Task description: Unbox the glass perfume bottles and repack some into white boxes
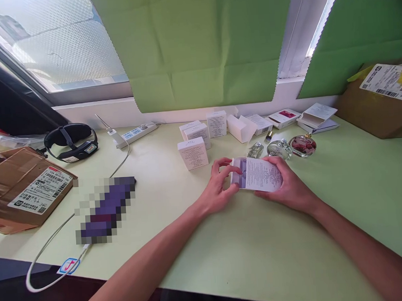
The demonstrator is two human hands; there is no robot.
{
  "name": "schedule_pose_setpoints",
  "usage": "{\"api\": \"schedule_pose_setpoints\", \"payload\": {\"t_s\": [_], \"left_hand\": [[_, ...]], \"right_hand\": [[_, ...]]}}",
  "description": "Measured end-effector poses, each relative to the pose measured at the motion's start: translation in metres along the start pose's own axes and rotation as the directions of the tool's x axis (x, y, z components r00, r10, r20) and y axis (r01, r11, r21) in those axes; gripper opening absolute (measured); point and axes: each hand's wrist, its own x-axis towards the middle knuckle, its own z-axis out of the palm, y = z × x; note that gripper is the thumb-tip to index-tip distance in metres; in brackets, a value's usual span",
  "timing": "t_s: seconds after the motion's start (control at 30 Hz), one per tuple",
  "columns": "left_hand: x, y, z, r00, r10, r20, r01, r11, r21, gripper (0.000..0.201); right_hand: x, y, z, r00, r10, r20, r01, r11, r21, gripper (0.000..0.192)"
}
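Both forearms run up from the bottom edge of the head view to a small white and lilac carton point(259, 174), which sits low over the pale green table point(246, 251), well in front of the person. On its right end the right hand point(292, 188) is wrapped around it, fingers clamped along the far edge and thumb under the printed face. At the other end the left hand point(219, 185) has thumb and fingertips pinched on the lilac flap.

Judging from that grip, the step in hand is working the end flap of the carton; whether it is coming open or being tucked shut cannot be told. A next move would call for a steady hold from the right hand while the left fingers work the flap alone.

Just beyond the fingertips stand 3 glass bottles point(280, 148), the rightmost one red-tinted, all outside any box. Beyond the left fingers are 4 closed white boxes point(193, 153); their contents are hidden. Further back 1 white box point(240, 127) lies open, nothing visible in it. Far left of the hands a brown parcel point(23, 189) sits sealed.
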Motion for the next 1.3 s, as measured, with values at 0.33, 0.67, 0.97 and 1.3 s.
{"api": "schedule_pose_setpoints", "payload": {"t_s": [0.33, 0.67, 0.97, 1.3], "left_hand": [[0.004, -0.008, -0.003, 0.966, -0.256, 0.044, 0.259, 0.963, -0.073, 0.028], [0.004, -0.01, -0.004, 0.973, -0.216, 0.088, 0.22, 0.975, -0.039, 0.027], [0.007, -0.019, -0.007, 0.98, -0.176, 0.088, 0.185, 0.976, -0.112, 0.023], [0.012, -0.021, -0.015, 0.968, -0.246, 0.041, 0.249, 0.944, -0.218, 0.017]], "right_hand": [[-0.001, -0.002, -0.001, 0.997, -0.071, -0.021, 0.068, 0.992, -0.107, 0.074], [-0.002, -0.006, 0.003, 0.988, -0.156, 0.016, 0.157, 0.972, -0.176, 0.071], [-0.001, -0.005, 0.0, 0.985, -0.156, 0.076, 0.169, 0.965, -0.201, 0.074], [-0.004, 0.018, -0.037, 0.988, 0.054, 0.147, -0.012, 0.962, -0.273, 0.077]]}}
